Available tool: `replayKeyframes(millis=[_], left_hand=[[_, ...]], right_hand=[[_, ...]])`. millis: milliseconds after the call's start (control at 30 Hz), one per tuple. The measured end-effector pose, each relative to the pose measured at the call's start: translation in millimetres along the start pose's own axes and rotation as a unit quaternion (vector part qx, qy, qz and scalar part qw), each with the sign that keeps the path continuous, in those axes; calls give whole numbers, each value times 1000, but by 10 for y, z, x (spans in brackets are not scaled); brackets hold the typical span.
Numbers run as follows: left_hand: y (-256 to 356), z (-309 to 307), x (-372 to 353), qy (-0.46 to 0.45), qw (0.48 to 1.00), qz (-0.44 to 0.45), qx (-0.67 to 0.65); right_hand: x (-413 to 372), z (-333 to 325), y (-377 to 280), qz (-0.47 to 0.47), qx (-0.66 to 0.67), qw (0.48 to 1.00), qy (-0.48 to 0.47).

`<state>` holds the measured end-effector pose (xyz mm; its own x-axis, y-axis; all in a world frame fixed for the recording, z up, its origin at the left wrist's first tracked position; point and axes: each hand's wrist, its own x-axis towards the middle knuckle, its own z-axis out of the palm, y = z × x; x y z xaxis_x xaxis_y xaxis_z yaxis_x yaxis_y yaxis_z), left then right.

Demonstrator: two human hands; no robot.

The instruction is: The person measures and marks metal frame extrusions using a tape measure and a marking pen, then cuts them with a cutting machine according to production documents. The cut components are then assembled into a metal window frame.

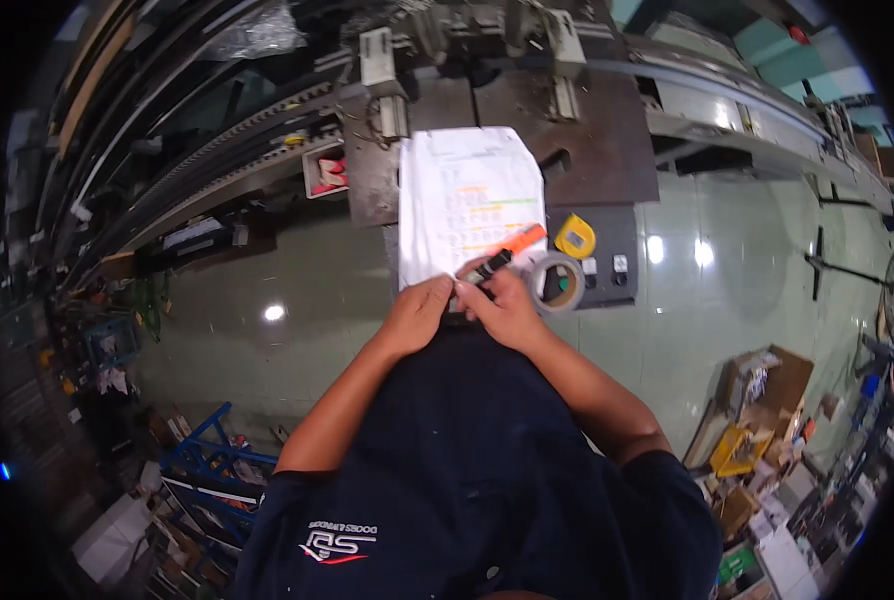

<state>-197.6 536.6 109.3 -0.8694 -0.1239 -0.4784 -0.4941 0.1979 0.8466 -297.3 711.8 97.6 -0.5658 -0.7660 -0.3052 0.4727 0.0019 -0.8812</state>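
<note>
White printed sheets (457, 180) with orange and green highlighted lines lie on the dark metal machine table (607, 130). At their lower edge my left hand (422, 312) has its fingers closed; what it holds, if anything, is too small to name. Beside it, my right hand (502, 308) is closed around a dark marker (489, 266). An orange highlighter (523, 238) lies over the right side of the sheets, close to the marker's tip. Right of my right hand are a roll of tape (573, 285) and a yellow tape measure (575, 237).
Black switches (620, 280) sit on a grey panel at the table's right. Metal clamps (378, 60) stand behind the sheets. Left of the table is a small box (317, 178) with red items. Cardboard boxes (782, 385) stand at lower right, a blue frame (202, 440) at lower left.
</note>
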Motion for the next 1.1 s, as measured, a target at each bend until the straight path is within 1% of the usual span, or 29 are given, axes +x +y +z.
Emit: replayKeyframes(millis=[33, 67, 133, 167, 200, 233, 333, 367, 400, 467, 500, 533, 567, 600, 667, 700, 733, 767, 800, 867, 900, 933, 967, 1000, 1033, 1067, 1100], left_hand=[[-41, -26, -13, 2, 999, -45, 4], [-145, -31, -17, 45, 993, 1, 112], [-190, -65, -40, -3, 996, -15, 90], [-212, -29, -37, -19, 999, -12, -35], [-224, -46, -11, -38, 986, -3, -161], [-148, -177, 2, -60, 983, 16, -171], [-136, -621, 105, -202, 972, 64, -99], [-161, -718, 157, -242, 961, 95, -98], [-33, -854, 163, -259, 956, 99, -95], [-78, -1128, 322, -189, 972, 137, 12], [-57, -1286, 428, -129, 960, 181, 172], [84, -1538, 519, -116, 912, 266, 290], [23, -1782, 677, -98, 897, 309, 300], [-67, -2022, 773, -89, 883, 348, 302], [-54, -2647, 1026, -86, 882, 222, 407], [-92, -3003, 1098, -1, 880, 210, 425], [-255, -3442, 1204, 52, 847, 284, 447], [-509, -3820, 1426, 152, 823, 302, 457], [-605, -4209, 1509, 193, 829, 284, 442], [-843, -4824, 1632, 270, 816, 260, 441], [-1038, -5080, 1699, 258, 829, 218, 446], [-1181, -5254, 1747, 246, 839, 174, 452], [-1200, -5340, 1704, 208, 867, 129, 435], [-1235, -5391, 1682, 195, 878, 119, 420], [-1271, -5419, 1662, 182, 889, 109, 406], [-1282, -5435, 1629, 167, 900, 97, 392], [-1274, -5469, 1593, 176, 898, 106, 388]], right_hand=[[35, -21, 5, -3, -11, 1000, 6], [65, -26, 22, -3, -19, 1000, 10], [150, -120, -20, 72, 40, 997, -8], [191, -154, -83, 92, 40, 995, -27], [242, -189, -176, 111, 39, 992, -43], [289, -217, -270, 110, 20, 990, -91], [376, -15, -533, 121, -9, 986, -114], [436, 41, -496, 118, 29, 985, -120], [485, 157, -522, 106, -6, 990, -98], [599, 402, -351, 41, -16, 999, 23], [689, 560, -109, -34, 41, 992, 117], [875, 734, 70, -68, 147, 921, 354], [998, 717, 46, -106, 205, 880, 414], [1007, 685, 45, -138, 262, 828, 476], [980, 690, 258, -234, 278, 767, 529], [981, 907, 215, -224, 225, 755, 574], [850, 896, 486, -201, 194, 775, 567], [865, 1144, 371, -183, 192, 771, 579], [988, 1472, 255, -168, 196, 766, 589], [1104, 1832, 325, -121, 215, 781, 573], [1205, 1996, 360, -123, 196, 797, 558], [1308, 2143, 365, -129, 212, 807, 536], [1438, 2288, 366, -133, 223, 804, 534], [1570, 2418, 358, -138, 234, 802, 532], [1659, 2539, 326, -155, 240, 814, 506], [1749, 2637, 321, -155, 227, 815, 510], [1834, 2726, 317, -154, 214, 816, 515]])
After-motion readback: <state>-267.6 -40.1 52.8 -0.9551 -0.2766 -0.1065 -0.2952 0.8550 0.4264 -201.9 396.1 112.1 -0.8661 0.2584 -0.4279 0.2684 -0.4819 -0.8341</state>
